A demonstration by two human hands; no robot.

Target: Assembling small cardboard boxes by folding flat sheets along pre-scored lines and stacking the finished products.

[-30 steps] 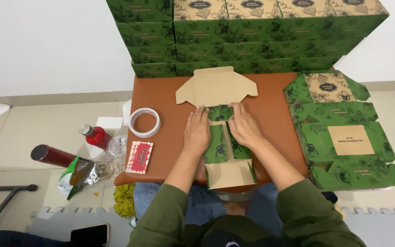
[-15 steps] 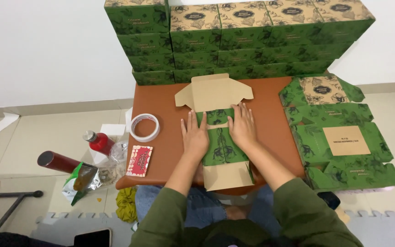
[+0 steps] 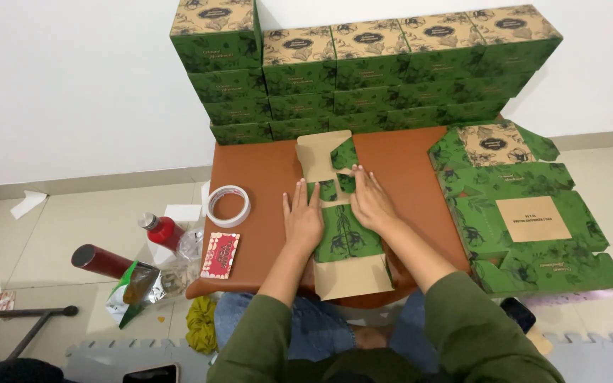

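White wall backs a stack of green printed cardboard boxes (image 3: 363, 64) at the far edge of the brown table (image 3: 264, 177). Flat green box blanks (image 3: 526, 213) lie right. Both hands, left hand (image 3: 304, 220) and right hand (image 3: 370, 202), press flat on a half-folded green cardboard blank (image 3: 345, 234), nothing clenched. White tape roll (image 3: 228, 206) sits left.

One head-worn camera looks steeply down, close over the table (image 3: 264, 170).

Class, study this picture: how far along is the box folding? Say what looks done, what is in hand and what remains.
Done: folded green boxes stand stacked against the wall. In hand: the left hand and right hand press flat on a partly folded box blank on the brown table, its side flaps turned in. Left: a pile of flat blanks lies beside the table.
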